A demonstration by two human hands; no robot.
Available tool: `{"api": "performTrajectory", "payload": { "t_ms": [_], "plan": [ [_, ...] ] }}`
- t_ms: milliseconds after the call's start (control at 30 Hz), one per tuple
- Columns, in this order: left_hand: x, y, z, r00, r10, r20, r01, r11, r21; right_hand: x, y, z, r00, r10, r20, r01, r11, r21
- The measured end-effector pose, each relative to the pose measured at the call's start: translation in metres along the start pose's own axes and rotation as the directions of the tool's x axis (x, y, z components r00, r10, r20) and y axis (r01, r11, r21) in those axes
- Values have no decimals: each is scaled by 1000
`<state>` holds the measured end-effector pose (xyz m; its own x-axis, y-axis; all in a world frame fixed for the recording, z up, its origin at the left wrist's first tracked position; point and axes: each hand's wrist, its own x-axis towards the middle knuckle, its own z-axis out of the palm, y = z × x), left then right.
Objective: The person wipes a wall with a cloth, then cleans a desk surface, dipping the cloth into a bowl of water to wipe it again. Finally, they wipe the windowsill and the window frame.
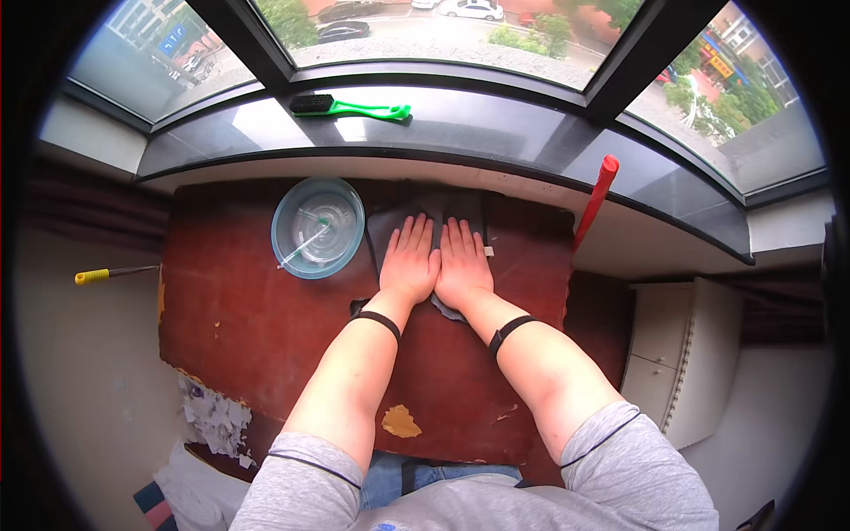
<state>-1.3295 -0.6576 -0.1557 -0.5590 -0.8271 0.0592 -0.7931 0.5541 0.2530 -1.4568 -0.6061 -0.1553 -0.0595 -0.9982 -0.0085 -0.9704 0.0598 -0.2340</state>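
Note:
My left hand [410, 265] and my right hand [465, 265] lie flat, palms down, side by side on a dark grey cloth [425, 207] that is spread over a worn red-brown wooden table [265, 332]. The fingers of both point towards the window, and neither hand grips anything. Under the hands the cloth is hidden; a bit of it shows below my right hand, and a small white tag [489, 251] beside that hand. To the left of my hands stands a blue translucent basin [277, 232], with a thin clear and green stick-like thing [305, 244] inside, leaning on its rim.
A green-handled brush [352, 108] with dark bristles lies on the stone windowsill [465, 129]. A red handle [597, 199] rises at the table's right edge; a yellow-handled tool [106, 274] juts out at the left. A white cabinet [654, 338] stands at the right.

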Motion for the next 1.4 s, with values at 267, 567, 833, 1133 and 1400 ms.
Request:
{"api": "performTrajectory", "payload": {
  "t_ms": [267, 567, 833, 1133, 1400],
  "plan": [
    [-37, 19, -8, 1000, -6, 6, 6, 1000, -21, -39, -7, -3, 1000, -14, -9, 14, 1000, -19],
    [-227, 116, -2, 920, 64, 388, -44, 997, -60, -268, -15, -5, 922, -3, 386, -1, 1000, 9],
    [-204, 98, -8, 900, 2, 437, 26, 998, -58, -233, -21, -16, 905, -31, 424, 48, 998, -28],
    [-82, 3, -19, 969, 120, 217, -103, 991, -88, -85, -49, -15, 941, 143, 307, -122, 989, -86],
    [-35, -54, -19, 982, 164, 96, -146, 974, -173, -23, -78, 8, 940, 311, 138, -297, 948, -113]
  ]
}}
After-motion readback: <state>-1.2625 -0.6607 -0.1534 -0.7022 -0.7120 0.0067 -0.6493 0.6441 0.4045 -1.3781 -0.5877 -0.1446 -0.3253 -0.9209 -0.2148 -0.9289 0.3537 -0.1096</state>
